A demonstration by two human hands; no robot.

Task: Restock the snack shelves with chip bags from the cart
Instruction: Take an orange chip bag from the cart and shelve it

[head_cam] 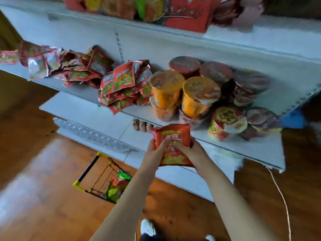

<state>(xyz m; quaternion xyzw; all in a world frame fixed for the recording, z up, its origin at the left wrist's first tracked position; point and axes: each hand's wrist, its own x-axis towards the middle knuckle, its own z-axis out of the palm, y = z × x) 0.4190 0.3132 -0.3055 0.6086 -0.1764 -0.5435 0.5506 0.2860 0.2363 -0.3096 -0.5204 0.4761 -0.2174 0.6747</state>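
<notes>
A red-orange chip bag (173, 136) is held up in front of the white shelf unit, just below the front edge of the middle shelf (243, 146). My left hand (156, 152) grips its left side and my right hand (189, 152) grips its right side, thumbs on the front. The small cart (102, 178), with a black frame and yellow corners, stands on the floor to the lower left. Green and red chip bags (118, 185) lie in it.
The middle shelf holds loose red packets (121, 84) on the left and stacked orange and dark noodle cups (199, 94) on the right. Red boxes (187, 13) sit on the top shelf. A white lower shelf (90, 115) juts out. A thin cord (284, 202) hangs at right over the wooden floor.
</notes>
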